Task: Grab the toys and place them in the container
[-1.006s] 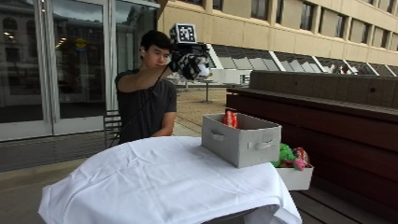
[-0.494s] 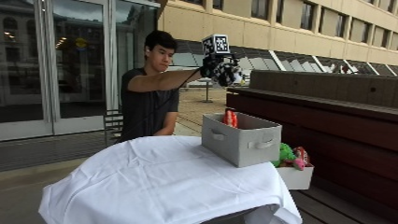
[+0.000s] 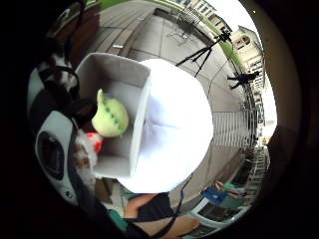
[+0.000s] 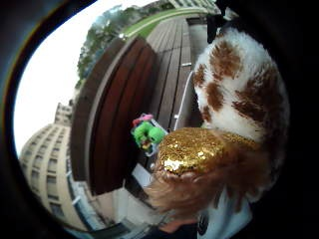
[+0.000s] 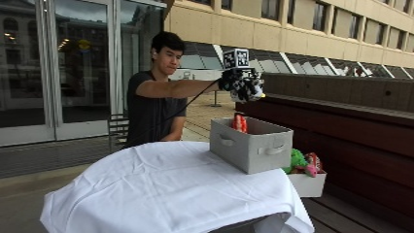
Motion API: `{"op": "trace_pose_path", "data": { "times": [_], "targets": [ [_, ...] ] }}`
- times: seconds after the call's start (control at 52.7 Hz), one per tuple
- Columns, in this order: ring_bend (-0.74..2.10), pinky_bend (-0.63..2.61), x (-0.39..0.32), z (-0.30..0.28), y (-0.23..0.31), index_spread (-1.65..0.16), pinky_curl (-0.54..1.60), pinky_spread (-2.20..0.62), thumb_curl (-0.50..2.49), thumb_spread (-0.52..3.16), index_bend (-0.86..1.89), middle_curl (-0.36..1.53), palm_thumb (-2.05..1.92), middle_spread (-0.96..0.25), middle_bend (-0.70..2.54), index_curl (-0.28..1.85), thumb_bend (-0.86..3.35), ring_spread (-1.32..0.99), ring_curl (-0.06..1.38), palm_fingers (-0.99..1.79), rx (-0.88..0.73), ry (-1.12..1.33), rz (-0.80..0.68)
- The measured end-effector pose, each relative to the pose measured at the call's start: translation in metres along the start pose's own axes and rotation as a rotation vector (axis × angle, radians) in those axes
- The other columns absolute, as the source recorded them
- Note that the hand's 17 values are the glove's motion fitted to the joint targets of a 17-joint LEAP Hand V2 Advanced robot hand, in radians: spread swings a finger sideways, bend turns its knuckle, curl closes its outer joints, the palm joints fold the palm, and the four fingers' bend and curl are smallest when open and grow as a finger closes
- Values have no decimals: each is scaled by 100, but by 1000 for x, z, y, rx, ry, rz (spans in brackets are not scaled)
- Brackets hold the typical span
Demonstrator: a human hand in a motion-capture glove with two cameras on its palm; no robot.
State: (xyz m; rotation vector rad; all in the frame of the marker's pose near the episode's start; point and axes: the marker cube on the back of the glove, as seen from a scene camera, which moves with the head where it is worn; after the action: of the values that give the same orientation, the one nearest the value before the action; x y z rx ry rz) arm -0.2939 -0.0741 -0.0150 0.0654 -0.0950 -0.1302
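While my gloved right hand [image 5: 240,85] hangs high above the grey fabric container [image 5: 251,143], its fingers curl round a fuzzy brown-and-white plush toy [image 4: 234,94] with a gold sequin patch. I cannot tell which way the toy's long axis runs. Open air separates it from the container's rim; a red toy [image 5: 239,123] stands upright inside, at the white-clothed table's [image 5: 162,189] right edge.

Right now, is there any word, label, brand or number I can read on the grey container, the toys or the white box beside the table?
None can be read. The grey container, the plush toy in the gloved right hand and the white box of toys show no print in any view.
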Motion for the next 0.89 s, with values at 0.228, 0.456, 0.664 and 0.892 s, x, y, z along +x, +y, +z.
{"op": "trace_pose_path", "data": {
  "times": [0.228, 0.456, 0.664, 0.892],
  "targets": [
    [113, 129, 15, 20, -10, -39, 47, -41, 88, 103, -5, 67, 16, -30, 10, 6, -8, -36, 50, 45, -27, -64, -63],
    [121, 159, 26, 7, 1, -35, 50, -26, 57, 97, -1, 61, -19, -2, 21, -1, -15, -18, 48, -4, 8, 5, -91],
    [86, 153, 85, -10, 14, -34, 45, -11, 39, 94, 15, 55, -20, 0, 18, 7, -15, -5, 36, -22, 15, 70, -23],
    [66, 143, 179, -16, 43, -34, 39, -3, 27, 92, 13, 48, -19, -3, 16, 13, -14, 0, 29, -15, 14, 136, 77]
  ]
}}
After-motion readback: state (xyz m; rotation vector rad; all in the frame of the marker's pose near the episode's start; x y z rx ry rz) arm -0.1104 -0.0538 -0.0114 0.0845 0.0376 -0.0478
